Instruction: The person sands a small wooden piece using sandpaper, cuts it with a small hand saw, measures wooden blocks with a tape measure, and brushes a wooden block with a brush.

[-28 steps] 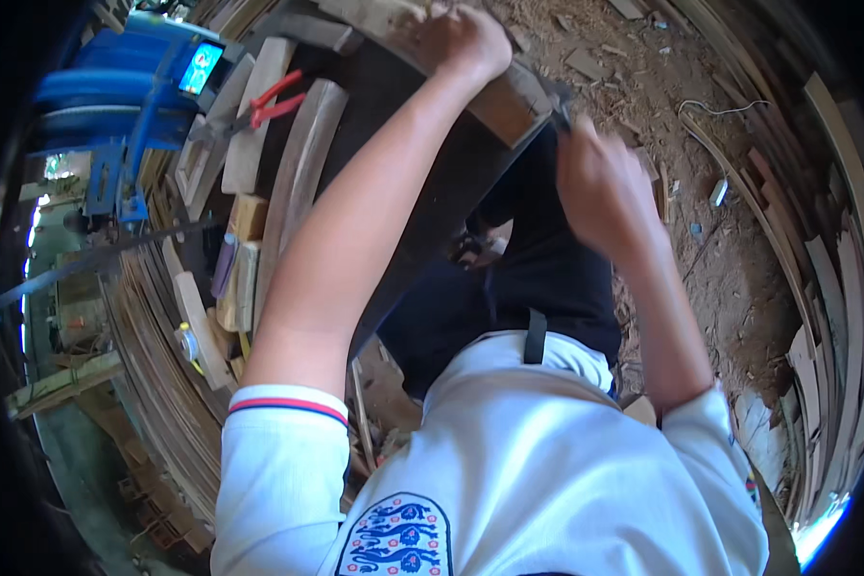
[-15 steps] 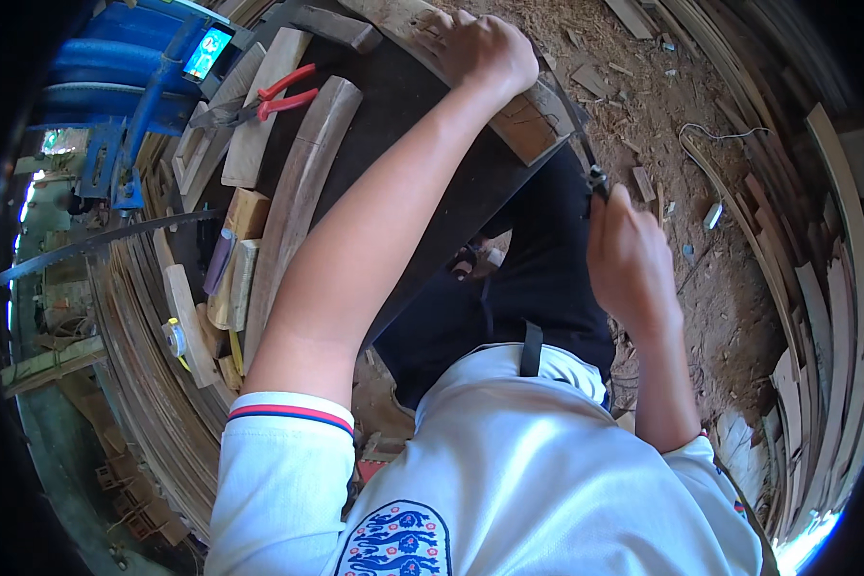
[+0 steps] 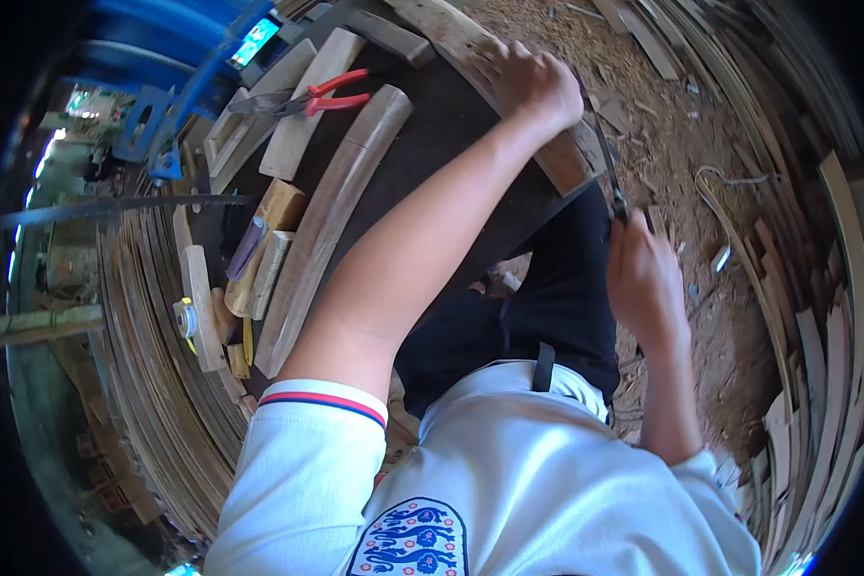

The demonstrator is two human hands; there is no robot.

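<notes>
My left hand [image 3: 538,91] is closed over a long wooden board [image 3: 470,58] on the dark tabletop, near its right end, with the knuckles bent. My right hand [image 3: 649,278] is wrapped round the handle of a thin-bladed saw [image 3: 607,158]. The saw's narrow dark blade runs up along the board's right edge, beside my left hand. Its far end is hidden behind that hand, and I cannot tell whether the blade touches the wood. Most of the handle is hidden in my right fist.
Pliers [image 3: 322,96] with red handles lie on wood pieces at left. Nearby are a curved wooden bar [image 3: 341,226], a tape measure [image 3: 186,317] and a toothed blade [image 3: 130,206]. Planks [image 3: 826,317] are stacked at right. Wood scraps litter the dirt floor [image 3: 715,336].
The whole view has shifted, so the table and its things appear farther right and slightly lower. Both hands keep their holds; the right hand is slightly closer to the board's end.
</notes>
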